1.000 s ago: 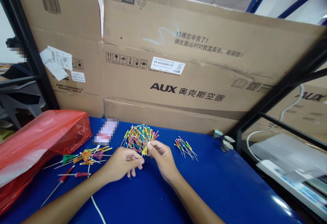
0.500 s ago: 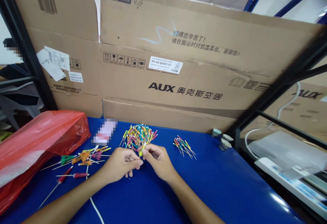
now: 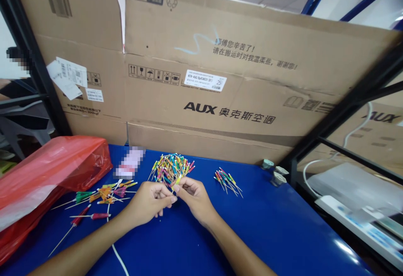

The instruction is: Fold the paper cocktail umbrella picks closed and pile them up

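Note:
My right hand [image 3: 193, 196] pinches a yellow cocktail umbrella [image 3: 178, 180] near its head, in front of a big pile. Close beside it, my left hand [image 3: 154, 202] is closed, thumb against fingers, around the lower end of the same umbrella, where the stick is mostly hidden. Just behind both hands lies a dense pile of folded cocktail umbrellas [image 3: 171, 166] in many colours. A smaller bunch of folded umbrellas [image 3: 227, 180] lies to the right. Left of my left hand, several partly opened umbrellas [image 3: 105, 193] are scattered, with red ones [image 3: 100, 216] nearer to me.
A red plastic bag [image 3: 85, 154] covers the table's left side. A blurred phone-like object [image 3: 129, 162] connects to a white cable [image 3: 118, 257]. Cardboard [image 3: 201, 133] walls the back of the blue table [image 3: 201, 251]. Small pale objects [image 3: 279, 178] stand by the right frame post.
The right fingers have shifted slightly on the yellow umbrella, and less of its yellow paper shows below them. The left hand stays nearly in place.

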The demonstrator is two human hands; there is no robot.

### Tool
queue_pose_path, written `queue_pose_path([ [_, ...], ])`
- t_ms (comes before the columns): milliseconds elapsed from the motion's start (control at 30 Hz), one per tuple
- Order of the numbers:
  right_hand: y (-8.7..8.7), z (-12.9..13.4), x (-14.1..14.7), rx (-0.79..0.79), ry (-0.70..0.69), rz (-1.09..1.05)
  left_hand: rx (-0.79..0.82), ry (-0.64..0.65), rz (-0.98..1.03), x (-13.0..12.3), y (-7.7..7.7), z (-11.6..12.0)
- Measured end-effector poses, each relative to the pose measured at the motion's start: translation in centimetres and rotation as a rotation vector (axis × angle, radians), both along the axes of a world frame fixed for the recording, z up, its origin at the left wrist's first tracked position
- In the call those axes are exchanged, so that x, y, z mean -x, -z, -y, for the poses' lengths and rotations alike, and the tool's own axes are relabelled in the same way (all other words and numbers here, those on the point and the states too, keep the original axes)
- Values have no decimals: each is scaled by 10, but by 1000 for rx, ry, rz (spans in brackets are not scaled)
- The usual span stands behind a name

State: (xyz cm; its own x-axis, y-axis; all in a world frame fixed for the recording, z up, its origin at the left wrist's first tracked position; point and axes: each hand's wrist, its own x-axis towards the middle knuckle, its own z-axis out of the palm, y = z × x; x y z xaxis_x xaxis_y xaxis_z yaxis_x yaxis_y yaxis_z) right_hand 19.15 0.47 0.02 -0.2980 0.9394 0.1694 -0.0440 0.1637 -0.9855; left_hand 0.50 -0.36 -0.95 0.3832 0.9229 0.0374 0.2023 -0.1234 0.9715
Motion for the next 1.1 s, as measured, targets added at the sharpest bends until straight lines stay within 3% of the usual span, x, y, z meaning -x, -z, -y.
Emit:
queue_pose_path([
  [133, -2, 1, -2, 11, -57, 4, -10, 4, 3, 1, -1, 0],
  [367, -7, 3, 0, -14, 112, -37, -13, 2, 13, 0, 0, -2],
  [933, -4, 4, 0, 5, -129, 1, -36, -28, -30, 2, -2, -1],
  [1100, -6, 2, -2, -15, -39, -26, -41, -44, -5, 2, -4, -3],
])
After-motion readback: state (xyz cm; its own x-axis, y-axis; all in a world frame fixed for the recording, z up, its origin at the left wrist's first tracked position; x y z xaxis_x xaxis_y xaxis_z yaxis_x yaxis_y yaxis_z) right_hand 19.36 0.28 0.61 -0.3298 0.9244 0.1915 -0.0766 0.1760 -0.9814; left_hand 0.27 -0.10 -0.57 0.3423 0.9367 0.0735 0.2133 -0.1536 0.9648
